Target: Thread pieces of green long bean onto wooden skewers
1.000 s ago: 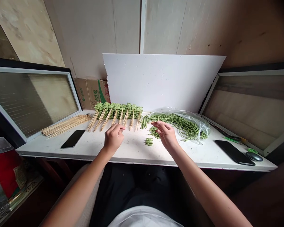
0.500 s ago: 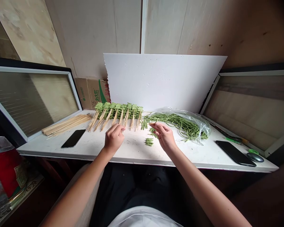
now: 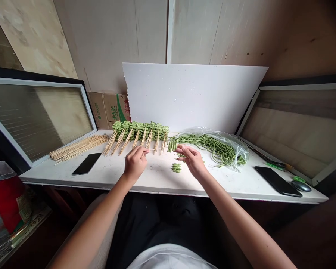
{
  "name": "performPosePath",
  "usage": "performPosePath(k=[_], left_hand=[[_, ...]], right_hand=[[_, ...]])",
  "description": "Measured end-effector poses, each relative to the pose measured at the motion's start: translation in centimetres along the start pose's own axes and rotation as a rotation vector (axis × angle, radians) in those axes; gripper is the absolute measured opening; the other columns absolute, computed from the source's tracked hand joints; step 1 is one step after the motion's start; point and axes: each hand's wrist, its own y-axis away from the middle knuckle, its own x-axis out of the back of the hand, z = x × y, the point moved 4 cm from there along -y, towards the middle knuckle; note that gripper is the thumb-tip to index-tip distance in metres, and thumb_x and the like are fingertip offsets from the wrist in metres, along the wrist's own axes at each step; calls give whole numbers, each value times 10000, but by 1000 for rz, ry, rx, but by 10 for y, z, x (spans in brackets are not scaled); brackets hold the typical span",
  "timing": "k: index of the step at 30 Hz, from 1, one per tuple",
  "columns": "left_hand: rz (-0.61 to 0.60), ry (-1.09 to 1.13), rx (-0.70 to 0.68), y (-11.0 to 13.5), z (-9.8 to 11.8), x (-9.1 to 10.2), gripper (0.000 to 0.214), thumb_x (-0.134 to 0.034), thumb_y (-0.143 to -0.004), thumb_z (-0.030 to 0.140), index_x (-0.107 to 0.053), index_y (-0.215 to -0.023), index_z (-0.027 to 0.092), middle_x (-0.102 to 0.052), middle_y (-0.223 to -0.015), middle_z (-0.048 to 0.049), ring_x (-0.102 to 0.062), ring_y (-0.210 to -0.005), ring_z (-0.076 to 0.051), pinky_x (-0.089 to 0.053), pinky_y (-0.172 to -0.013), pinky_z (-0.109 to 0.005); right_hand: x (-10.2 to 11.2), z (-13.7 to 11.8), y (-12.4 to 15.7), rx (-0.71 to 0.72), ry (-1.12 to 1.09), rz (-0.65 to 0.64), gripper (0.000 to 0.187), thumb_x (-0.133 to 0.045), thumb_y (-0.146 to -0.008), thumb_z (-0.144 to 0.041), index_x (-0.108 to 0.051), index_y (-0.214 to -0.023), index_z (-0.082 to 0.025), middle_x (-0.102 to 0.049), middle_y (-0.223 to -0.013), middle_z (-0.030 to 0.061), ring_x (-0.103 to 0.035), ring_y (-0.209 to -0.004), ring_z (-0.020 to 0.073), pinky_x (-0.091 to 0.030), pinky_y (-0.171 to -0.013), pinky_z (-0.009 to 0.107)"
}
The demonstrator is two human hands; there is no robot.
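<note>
Looking down at the counter (image 3: 156,179), here's what's in front of me. My left hand (image 3: 134,162) is pinched nearly shut, thumb and fingertips closed on a thin bamboo skewer (image 3: 158,149) that runs to the right, low over the counter, toward a short clump of cut green beans (image 3: 171,145). My right hand (image 3: 192,160) sits just right of that clump, fingers curled and half open; I can't tell whether it's holding a small piece of bean. Just below and between my hands, a small pile of cut bean pieces (image 3: 176,168) lies on the counter.

Ahead of my left hand, a row of skewers threaded with bean pieces (image 3: 140,130) lies side by side, the bare sticks fanning toward me. Beyond my right hand, long green beans (image 3: 210,144) spill from a clear plastic bag (image 3: 235,151). Well left of my hands are a bundle of bare skewers (image 3: 80,147) and a black phone (image 3: 86,163). Far to the right lies a second phone (image 3: 278,181). Behind everything, a white foam board (image 3: 190,97) stands propped up, with a cardboard box (image 3: 109,110) at its left.
</note>
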Motion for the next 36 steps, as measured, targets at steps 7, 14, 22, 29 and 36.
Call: performPosePath(k=[7,14,22,29,36], left_hand=[[-16,0,38,2,-6,-2,333,-483,-838,-78,-668,-884,195,-736,-833,-25,-725,-795,-177,-556,-702,-251],[-58,7,69,5,-11,-6,296,-493,-881,-37,-667,-887,202,-743,-848,-32,-728,-814,-187,-558,-711,-262],[-95,10,79,10,-12,-10,261,-509,-898,-10,-662,-887,201,-740,-852,-39,-721,-816,-195,-546,-697,-277],[-83,-6,78,8,-12,-8,280,-509,-880,-31,-670,-902,198,-748,-862,-33,-726,-815,-197,-529,-681,-271],[-64,-45,27,6,-13,-5,308,-504,-872,-51,-674,-905,203,-750,-853,-26,-728,-806,-194,-532,-692,-274]], right_hand=[[40,16,-20,245,1053,-223,269,-614,-998,-380,-829,-1042,-226,-804,-1089,131,-693,-1033,335,-542,-929,493],[40,45,-13,299,1407,-301,279,-579,-990,-224,-832,-1107,-222,-764,-1026,158,-592,-1046,358,-513,-871,454],[33,47,-9,281,1395,-316,220,-616,-951,-194,-836,-966,-198,-767,-987,169,-596,-1061,371,-498,-945,466],[46,37,-20,253,1091,-165,196,-643,-950,-300,-811,-907,-209,-791,-939,130,-653,-1059,348,-527,-886,456],[54,19,-26,1,336,6,428,-861,-747,-564,-812,-1004,-224,-819,-982,78,-755,-904,239,-578,-754,328]])
